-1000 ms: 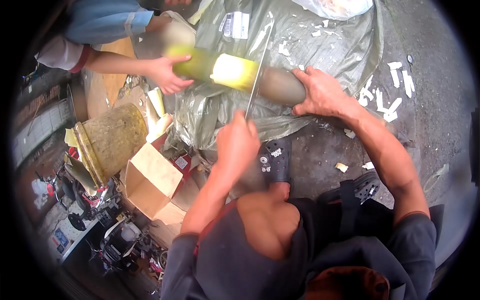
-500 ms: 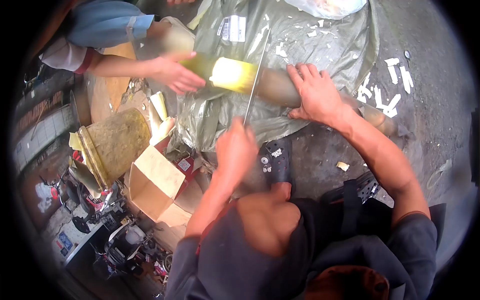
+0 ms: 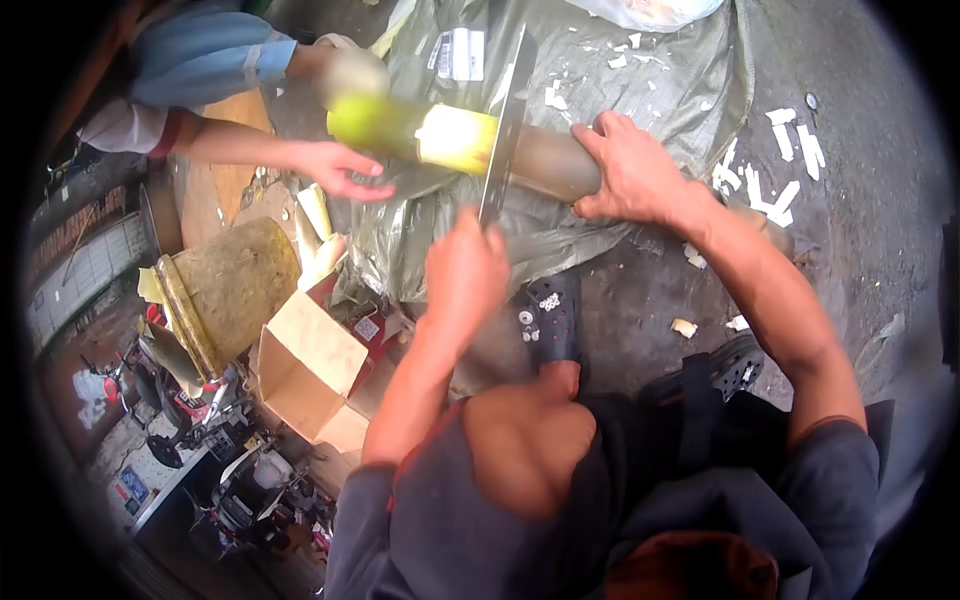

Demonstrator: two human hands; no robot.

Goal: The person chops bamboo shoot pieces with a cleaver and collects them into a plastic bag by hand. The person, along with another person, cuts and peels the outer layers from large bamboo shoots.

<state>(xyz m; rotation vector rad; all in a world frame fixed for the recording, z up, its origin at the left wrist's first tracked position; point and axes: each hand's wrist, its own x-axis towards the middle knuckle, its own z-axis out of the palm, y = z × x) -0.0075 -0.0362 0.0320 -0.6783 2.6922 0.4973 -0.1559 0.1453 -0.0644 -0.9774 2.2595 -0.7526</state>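
A long-bladed knife (image 3: 508, 130) is in my left hand (image 3: 466, 262), its fingers closed round the handle. Its blade points away from me and crosses over a thick stalk (image 3: 458, 140). That stalk is green at the far left, pale yellow in the middle and brown towards the right. My right hand (image 3: 632, 165) grips the brown end, thumb on the near side and fingers on the far side. Whether the blade touches the stalk I cannot tell. At the left, another person's hand (image 3: 345, 170) hovers just below the green end, fingers apart.
Beneath the stalk lies a grey-green plastic sheet (image 3: 400, 240). White scraps (image 3: 780, 205) litter the ground at right. A yellowed bucket (image 3: 235, 290) lies on its side beside an open cardboard box (image 3: 310, 365). A clear plastic bag (image 3: 650, 12) sits at the far edge.
The knife blade has turned, so its broad face shows. The stalk has shifted slightly left and up. The other person's hand has dropped lower, clear of the green end.
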